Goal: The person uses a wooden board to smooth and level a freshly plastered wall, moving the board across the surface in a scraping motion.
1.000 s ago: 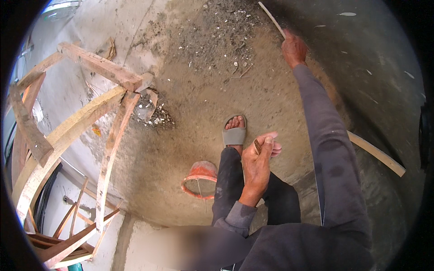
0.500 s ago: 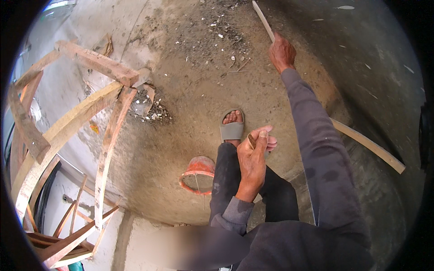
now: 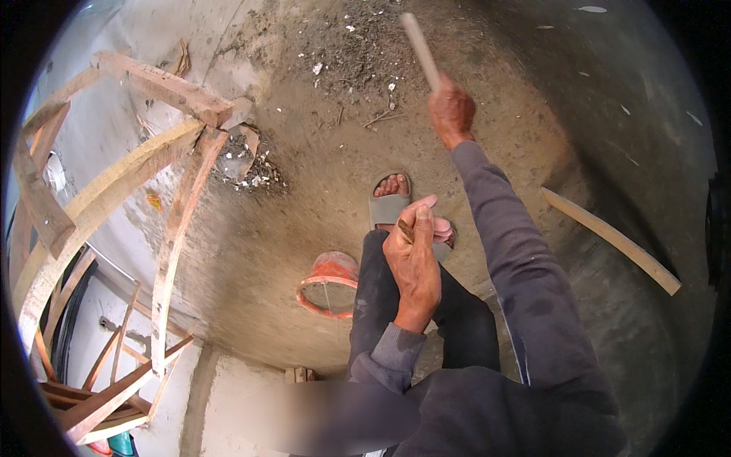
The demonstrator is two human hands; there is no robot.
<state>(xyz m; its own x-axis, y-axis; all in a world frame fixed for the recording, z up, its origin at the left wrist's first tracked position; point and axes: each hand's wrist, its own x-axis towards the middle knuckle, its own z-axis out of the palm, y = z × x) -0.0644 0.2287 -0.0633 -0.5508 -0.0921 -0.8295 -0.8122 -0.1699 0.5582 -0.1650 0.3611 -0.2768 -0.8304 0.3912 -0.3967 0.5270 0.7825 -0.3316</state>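
My right hand (image 3: 452, 108) is closed around the near end of a pale wooden stick (image 3: 420, 47), which points away over the floor and is slightly blurred. Above my knees, my left hand (image 3: 415, 263) is curled with the thumb against the fingers. A short brown piece (image 3: 406, 231) shows between its thumb and index finger; its kind is too small to make out. An orange bucket (image 3: 333, 273) lies tipped on the floor to the left of my legs, its mouth toward me and a thin handle hanging across it.
A wooden frame (image 3: 164, 228) of several beams fills the left side. To the right, a plank (image 3: 613, 242) rests on the floor near the dark wall. Pale scraps and debris (image 3: 255, 171) lie by the frame and farther ahead. My sandalled foot (image 3: 391, 202) is planted in the middle.
My right hand has moved left and closer to me, carrying the wooden stick with it. My left hand has shifted slightly left and upward, still closed.
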